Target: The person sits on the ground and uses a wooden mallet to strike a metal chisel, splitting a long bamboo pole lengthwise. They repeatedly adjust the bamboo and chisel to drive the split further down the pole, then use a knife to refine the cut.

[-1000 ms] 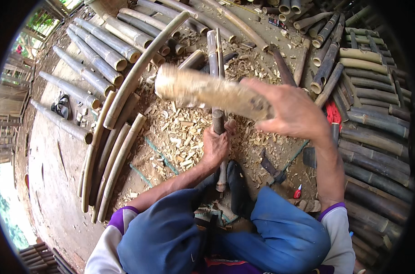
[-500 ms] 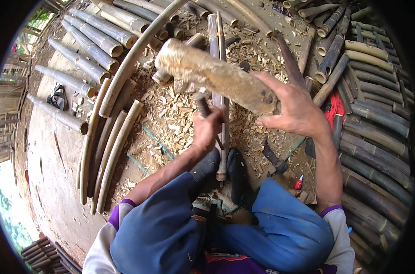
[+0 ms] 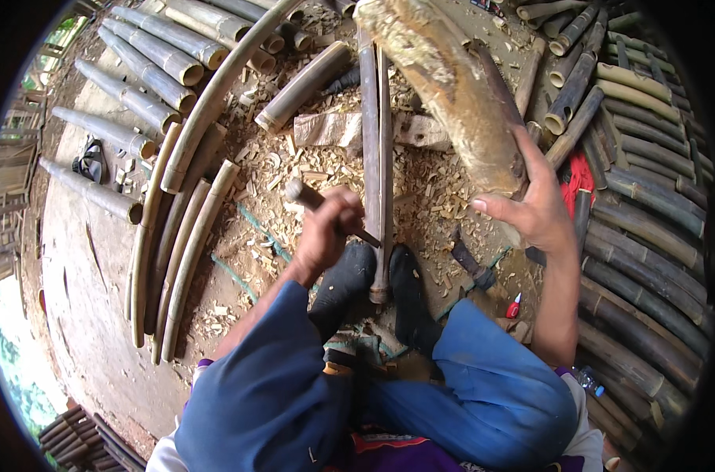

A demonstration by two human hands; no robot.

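The thick, pale-brown, rough-surfaced wooden billet point(image 3: 444, 94) is raised at upper right, beyond the right hand point(image 3: 542, 208), whose grip grasps its near end; several fingers are hidden. Judged heavy and rigid, with rough bark giving good friction; best held at the narrower near end. The left hand point(image 3: 327, 228) has its grip clenched around a dark, slim, round-headed rod point(image 3: 301, 193), slanting so its lower tip reaches the bamboo pole. Rod judged hard and stiff, probably metal; best held mid-shaft, clear of the head. The long, grey-brown bamboo pole point(image 3: 371, 141), slit lengthwise, lies across a pale, rough-cut wood block point(image 3: 326, 128), near end between the dark-covered feet point(image 3: 408, 287). Judged stiff, fairly light, smooth-skinned, liable to split along the grain; best steadied at that near end. Versus half a second ago: billet swings from crosswise to steeper, far end now at the upper edge; rod leans flatter, head farther left; the short grey-brown bamboo section point(image 3: 306, 86), mostly covered then, shows fully.
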